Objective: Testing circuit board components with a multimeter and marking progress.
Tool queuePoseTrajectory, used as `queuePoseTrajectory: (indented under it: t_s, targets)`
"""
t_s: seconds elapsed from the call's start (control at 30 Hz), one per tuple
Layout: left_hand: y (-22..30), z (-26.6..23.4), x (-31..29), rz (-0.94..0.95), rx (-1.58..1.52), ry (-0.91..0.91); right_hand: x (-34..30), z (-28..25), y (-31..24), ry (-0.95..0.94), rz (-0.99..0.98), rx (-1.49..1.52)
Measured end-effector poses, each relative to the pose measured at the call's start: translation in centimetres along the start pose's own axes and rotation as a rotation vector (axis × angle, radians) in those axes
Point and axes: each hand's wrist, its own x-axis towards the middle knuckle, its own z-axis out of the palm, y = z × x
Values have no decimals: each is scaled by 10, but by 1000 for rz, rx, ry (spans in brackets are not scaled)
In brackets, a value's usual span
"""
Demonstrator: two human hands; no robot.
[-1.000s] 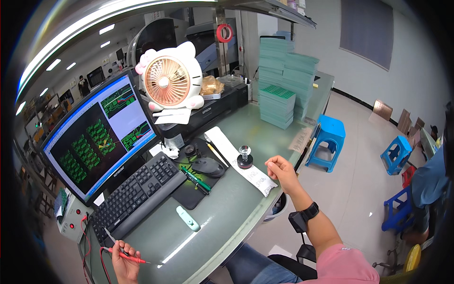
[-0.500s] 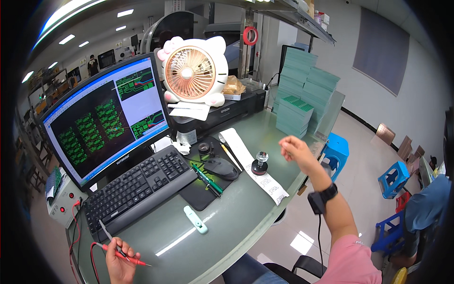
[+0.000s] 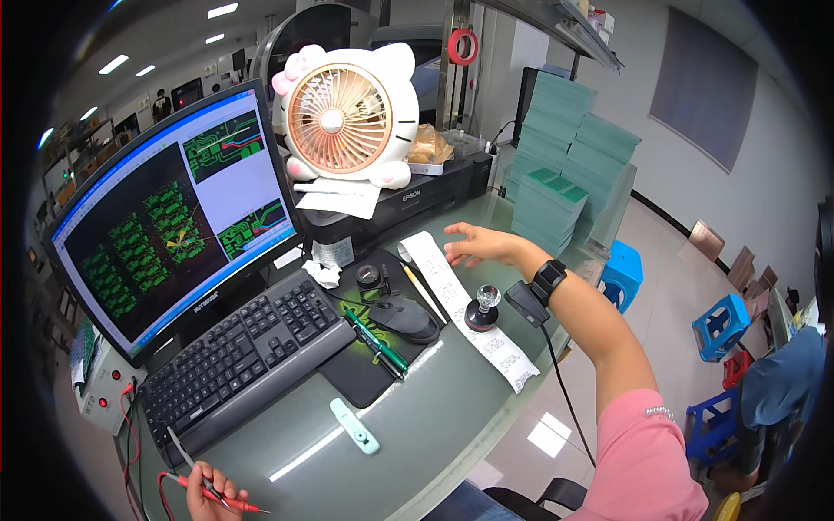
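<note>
At the lower left, my left hand [image 3: 208, 491] is closed round a red test probe [image 3: 246, 506] and a second, grey probe [image 3: 180, 447], which slants up towards the keyboard [image 3: 248, 352]. My right hand [image 3: 478, 245] reaches out with its fingers apart and nothing in them, above the desk near the far end of a long printed paper strip [image 3: 443, 282]. A stamp with a clear round knob [image 3: 488, 297] stands on that strip, nearer to me than the hand. Left of the strip lie a pencil-like yellow stick [image 3: 423, 293] and a black mouse [image 3: 405, 319].
A monitor [image 3: 174, 226] shows green circuit layouts. Behind the desk, a cat-shaped fan [image 3: 347, 122] stands on a black printer [image 3: 417, 195]. Stacked green boards [image 3: 547, 208] rise at the back right. Green pens [image 3: 375, 343] and a mint-coloured clip-like object [image 3: 354, 425] lie nearer me.
My right hand has moved left and away from me, from beside the stamp to the far end of the paper strip, its fingers spreading. The left hand keeps hold of the probes.
</note>
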Motion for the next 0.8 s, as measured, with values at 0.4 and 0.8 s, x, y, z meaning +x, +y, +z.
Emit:
queuePoseTrajectory:
  t_s: [0.4,0.8]
  targets:
    - [-1,2,4,-15,-10,-17,-14,-2,-21,-92,-291,439]
    - [0,1,-3,4,-20,-54,-64,-21,-88,-68,-604,522]
